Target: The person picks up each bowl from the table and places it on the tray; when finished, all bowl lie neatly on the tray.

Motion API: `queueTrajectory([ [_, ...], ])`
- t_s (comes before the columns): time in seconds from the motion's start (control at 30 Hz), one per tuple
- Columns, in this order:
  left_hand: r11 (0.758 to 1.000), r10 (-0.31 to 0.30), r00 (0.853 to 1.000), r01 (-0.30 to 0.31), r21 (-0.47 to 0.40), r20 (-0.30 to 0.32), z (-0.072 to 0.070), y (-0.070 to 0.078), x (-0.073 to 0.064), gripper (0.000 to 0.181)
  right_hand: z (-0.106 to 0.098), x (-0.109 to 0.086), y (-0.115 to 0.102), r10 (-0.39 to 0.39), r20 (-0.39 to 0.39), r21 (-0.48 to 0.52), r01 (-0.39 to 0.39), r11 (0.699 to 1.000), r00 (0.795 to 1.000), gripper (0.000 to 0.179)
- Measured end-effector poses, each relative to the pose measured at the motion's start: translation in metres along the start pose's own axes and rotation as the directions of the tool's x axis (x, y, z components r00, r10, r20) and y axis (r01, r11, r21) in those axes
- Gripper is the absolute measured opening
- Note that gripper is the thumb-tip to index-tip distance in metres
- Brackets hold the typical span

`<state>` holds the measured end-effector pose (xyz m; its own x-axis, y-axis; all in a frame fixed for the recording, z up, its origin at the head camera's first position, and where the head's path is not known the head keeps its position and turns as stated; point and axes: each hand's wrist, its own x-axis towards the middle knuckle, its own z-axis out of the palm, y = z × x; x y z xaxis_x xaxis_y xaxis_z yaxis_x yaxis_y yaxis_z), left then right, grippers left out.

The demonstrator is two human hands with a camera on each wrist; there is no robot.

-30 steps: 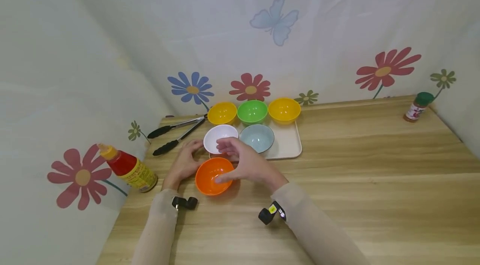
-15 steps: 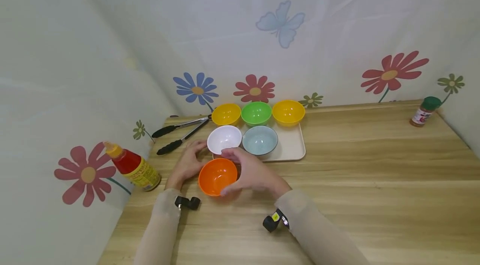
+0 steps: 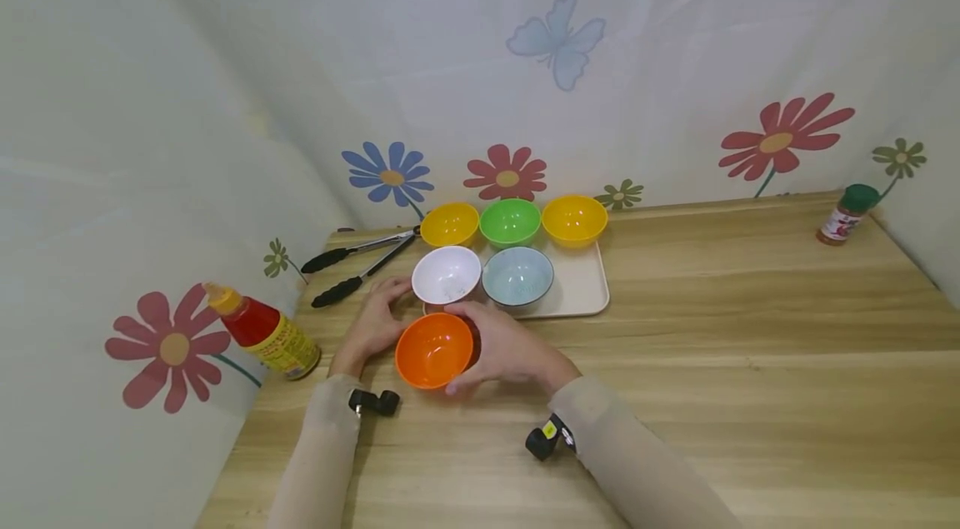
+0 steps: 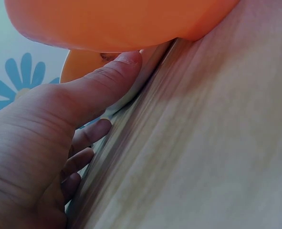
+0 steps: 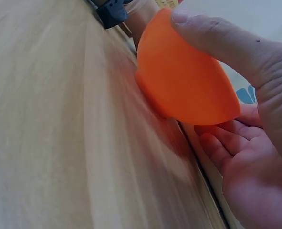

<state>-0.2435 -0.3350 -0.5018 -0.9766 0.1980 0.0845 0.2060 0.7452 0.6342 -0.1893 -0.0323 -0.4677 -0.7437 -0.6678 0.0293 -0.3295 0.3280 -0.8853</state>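
Note:
An orange bowl [image 3: 434, 352] is at the front of the group of bowls, on the wooden table or just above it; I cannot tell which. My right hand [image 3: 517, 350] holds it from the right, thumb [image 5: 203, 29] on the rim and fingers [image 5: 226, 138] at the far side. To the left of the bowl lies my left hand [image 3: 371, 327]. Its thumb [image 4: 105, 81] reaches the bowl's underside and its other fingers are loosely bent, holding nothing. Directly behind are a white bowl [image 3: 446, 275] and a grey-blue bowl [image 3: 517, 276].
A pale tray [image 3: 588, 283] bears the back bowls: yellow [image 3: 449, 224], green [image 3: 510, 222] and another yellow bowl [image 3: 574, 220]. Black-handled tongs [image 3: 360, 265] lie spread at left. A red sauce bottle [image 3: 266, 333] stands by the left wall, a green-capped jar [image 3: 847, 215] far right.
My right hand has come down from over the white and orange bowls, and its thumb and fingers now hold the orange bowl's right side. The left hand has barely moved.

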Motion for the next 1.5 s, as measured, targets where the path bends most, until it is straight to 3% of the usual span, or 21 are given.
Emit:
queueTrajectory([
  [0.3, 1.000, -0.001, 1.000, 0.001, 0.001, -0.001, -0.002, 0.001, 0.000, 0.079, 0.001, 0.000, 0.002, -0.014, -0.010, 0.025, 0.015, 1.000, 1.000, 0.108],
  [0.57, 1.000, 0.008, 1.000, -0.008, -0.006, -0.005, -0.001, 0.001, 0.000, 0.075, -0.014, -0.005, -0.006, -0.030, -0.036, 0.103, 0.034, 0.994, 0.999, 0.100],
  [0.9, 0.998, 0.055, 0.998, -0.055, 0.000, -0.023, 0.000, -0.001, 0.000, 0.074, -0.051, -0.016, -0.025, -0.025, -0.132, 0.123, 0.042, 0.991, 0.991, 0.103],
  [1.2, 0.999, 0.044, 0.999, -0.045, -0.009, -0.016, 0.000, 0.004, -0.002, 0.089, -0.096, -0.034, -0.033, -0.075, -0.287, 0.076, 0.100, 0.992, 0.955, 0.102],
  [1.5, 0.999, 0.047, 0.999, -0.047, -0.005, -0.015, 0.001, 0.003, -0.002, 0.090, -0.126, -0.049, -0.039, -0.039, -0.361, 0.043, 0.058, 0.997, 0.932, 0.101],
])
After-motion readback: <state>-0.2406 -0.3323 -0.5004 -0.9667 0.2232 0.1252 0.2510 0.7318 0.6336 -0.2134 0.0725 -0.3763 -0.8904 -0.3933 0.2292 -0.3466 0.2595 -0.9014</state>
